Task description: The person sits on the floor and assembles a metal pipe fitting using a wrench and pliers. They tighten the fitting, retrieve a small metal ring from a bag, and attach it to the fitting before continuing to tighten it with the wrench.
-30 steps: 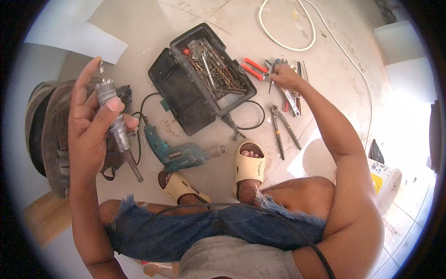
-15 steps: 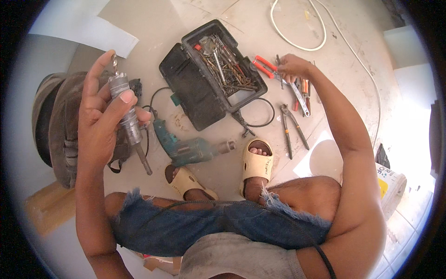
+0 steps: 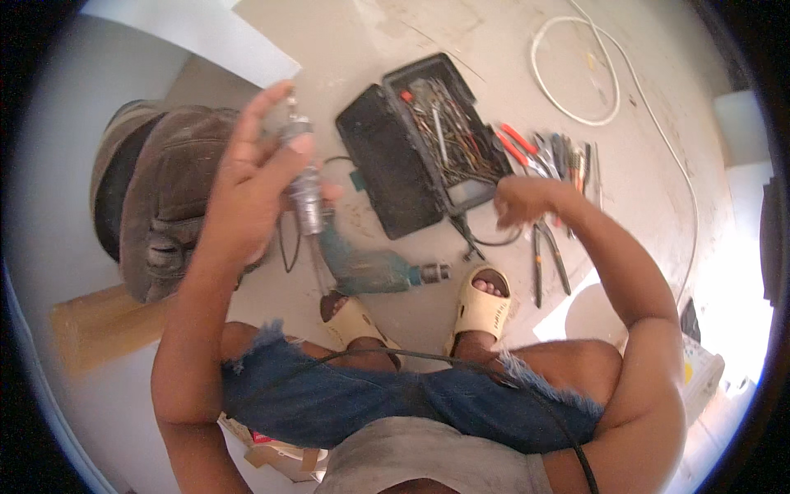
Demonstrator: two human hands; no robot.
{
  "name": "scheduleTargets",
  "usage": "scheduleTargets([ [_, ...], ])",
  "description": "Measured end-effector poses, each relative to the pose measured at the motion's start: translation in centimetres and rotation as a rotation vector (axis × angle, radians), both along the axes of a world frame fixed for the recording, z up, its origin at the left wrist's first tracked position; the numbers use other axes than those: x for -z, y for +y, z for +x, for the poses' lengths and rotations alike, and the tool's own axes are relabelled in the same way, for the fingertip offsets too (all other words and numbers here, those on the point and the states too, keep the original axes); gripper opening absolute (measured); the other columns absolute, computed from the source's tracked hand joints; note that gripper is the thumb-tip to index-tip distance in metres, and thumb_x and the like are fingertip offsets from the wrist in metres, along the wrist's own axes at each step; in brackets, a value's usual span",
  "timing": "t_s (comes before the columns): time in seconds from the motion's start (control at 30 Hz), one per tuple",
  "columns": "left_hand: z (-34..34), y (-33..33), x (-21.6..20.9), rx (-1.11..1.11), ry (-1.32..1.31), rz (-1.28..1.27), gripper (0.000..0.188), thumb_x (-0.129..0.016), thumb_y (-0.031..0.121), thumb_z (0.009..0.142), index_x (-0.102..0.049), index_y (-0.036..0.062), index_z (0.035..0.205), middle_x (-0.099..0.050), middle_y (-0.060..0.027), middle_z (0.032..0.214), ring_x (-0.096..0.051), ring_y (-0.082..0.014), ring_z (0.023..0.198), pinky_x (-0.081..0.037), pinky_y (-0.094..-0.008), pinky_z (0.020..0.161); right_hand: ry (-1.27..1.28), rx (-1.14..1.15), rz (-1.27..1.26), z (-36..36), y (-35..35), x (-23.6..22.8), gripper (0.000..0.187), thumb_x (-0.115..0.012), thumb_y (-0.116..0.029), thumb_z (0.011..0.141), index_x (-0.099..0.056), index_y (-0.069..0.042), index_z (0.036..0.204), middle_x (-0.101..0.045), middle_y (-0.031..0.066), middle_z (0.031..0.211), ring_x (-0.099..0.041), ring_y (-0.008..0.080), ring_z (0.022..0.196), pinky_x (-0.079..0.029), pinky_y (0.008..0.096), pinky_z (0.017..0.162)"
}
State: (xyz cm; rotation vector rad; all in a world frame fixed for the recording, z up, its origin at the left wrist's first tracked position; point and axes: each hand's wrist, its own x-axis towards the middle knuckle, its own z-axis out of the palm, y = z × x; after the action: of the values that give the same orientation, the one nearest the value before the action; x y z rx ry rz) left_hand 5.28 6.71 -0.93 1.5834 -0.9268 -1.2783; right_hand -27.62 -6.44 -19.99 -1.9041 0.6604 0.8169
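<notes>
Scuffed grey metal forms the cylindrical bit holder [image 3: 305, 193], raised left of the open black toolbox [image 3: 383, 169], tip up, thin shank slanting down. The left hand [image 3: 257, 185] clasps it between thumb and fingers, index finger stretched along the tip, forearm rising steeply. The right hand [image 3: 531, 202], blurred, curls inward at the toolbox's near right corner; whether it holds anything, I cannot tell. A stretch of smooth, dusty floor [image 3: 502, 74] separates the toolbox from a white cable loop [image 3: 587, 123] beyond its right side. Red-handled pliers [image 3: 520, 139] lie just right of the toolbox; a teal power drill [image 3: 370, 270] lies on its nearer side, and a rounded brown fabric backpack [image 3: 177, 181] bulges well to its left. Slender metal bits [image 3: 438, 128] crowd within its hard plastic walls.
</notes>
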Motion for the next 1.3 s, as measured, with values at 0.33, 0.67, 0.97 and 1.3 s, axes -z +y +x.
scheduleTargets([
  [0.33, 0.5, 0.2, -0.2, 0.138, 0.091, 0.011, 0.069, -0.064, 0.015, 0.1, -0.028, 0.0206, 0.159, -0.062, -0.0109, 0.099, -0.072, -0.0242, 0.085, -0.062, -0.0418, 0.076, -0.851, 0.377, -0.099, 10.7, 0.5, -13.2, 0.008, -0.065, -0.009, 0.097, -0.066, -0.001, 0.1, -0.063, 0.0034, 0.084, -0.057, 0.0108, 0.072, -0.047, 0.0282, 0.065],
  [0.67, 0.9, 0.3, 0.4, 0.301, 0.023, 0.003, 0.05, -0.067, 0.022, 0.1, -0.049, 0.0006, 0.141, -0.067, -0.0059, 0.103, -0.068, -0.0157, 0.09, -0.056, -0.0314, 0.077, -1.005, 0.583, 0.118, 13.4, 0.8, -16.5, 0.026, -0.065, -0.027, 0.101, -0.067, -0.002, 0.1, -0.064, 0.0028, 0.077, -0.058, 0.0082, 0.062, -0.046, 0.0262, 0.057],
  [0.97, 0.6, 0.6, -0.1, 0.391, -0.271, -0.022, 0.047, -0.066, 0.025, 0.101, -0.057, -0.0006, 0.139, -0.069, -0.0032, 0.103, -0.062, -0.0081, 0.085, -0.052, -0.0257, 0.074, -0.943, 0.569, 0.156, 12.7, 0.4, -17.5, 0.023, -0.068, -0.024, 0.098, -0.066, -0.002, 0.092, -0.064, 0.0023, 0.074, -0.058, 0.0081, 0.059, -0.046, 0.0248, 0.053],
  [1.3, -0.4, 0.6, -0.2, 0.407, -0.196, 0.043, 0.044, -0.063, 0.026, 0.101, -0.059, 0.0001, 0.136, -0.064, -0.0012, 0.089, -0.061, -0.0079, 0.076, -0.051, -0.0252, 0.066, -0.898, 0.521, 0.057, 12.5, 1.0, -16.8, 0.029, -0.067, -0.026, 0.099, -0.064, 0.001, 0.086, -0.062, 0.0043, 0.069, -0.057, 0.0102, 0.055, -0.045, 0.0282, 0.052],
])
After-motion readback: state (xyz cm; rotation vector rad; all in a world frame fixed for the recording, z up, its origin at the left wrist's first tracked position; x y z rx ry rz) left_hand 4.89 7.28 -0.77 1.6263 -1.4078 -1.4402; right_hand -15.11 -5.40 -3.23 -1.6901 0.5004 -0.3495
